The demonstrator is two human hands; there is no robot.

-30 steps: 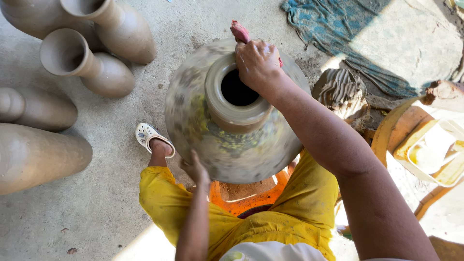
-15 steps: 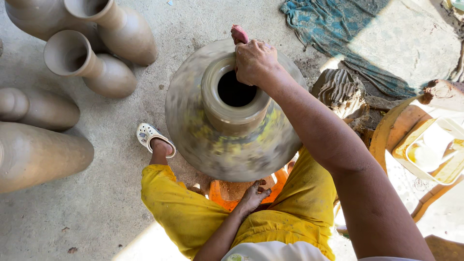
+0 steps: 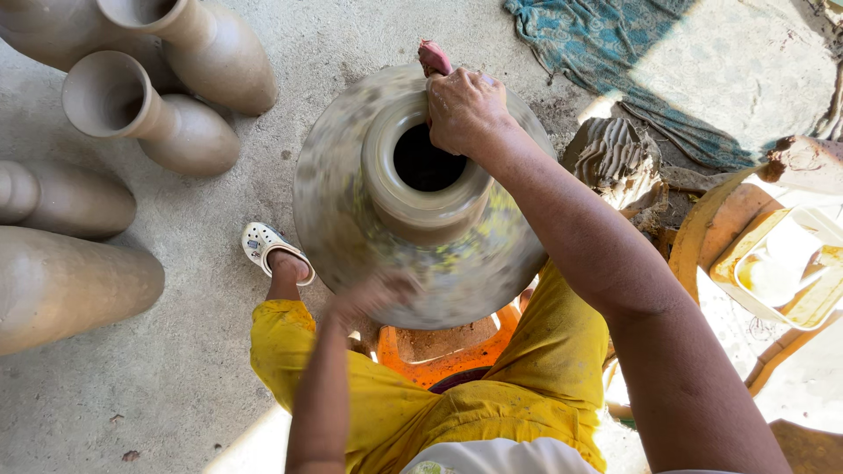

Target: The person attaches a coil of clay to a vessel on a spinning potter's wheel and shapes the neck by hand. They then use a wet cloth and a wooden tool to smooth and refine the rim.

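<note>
While the clay pot (image 3: 421,202) gapes empty, right hand (image 3: 464,107) fingers clamp a pink tool (image 3: 433,58).

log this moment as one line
right hand: on clay pot neck, pink tool | left hand: blurred at pot side

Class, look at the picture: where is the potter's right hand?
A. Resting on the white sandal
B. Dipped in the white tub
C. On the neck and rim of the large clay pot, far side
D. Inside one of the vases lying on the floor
C: the right hand grips the far edge of the rim of the large clay pot, pressing a reddish tool against it.
</note>
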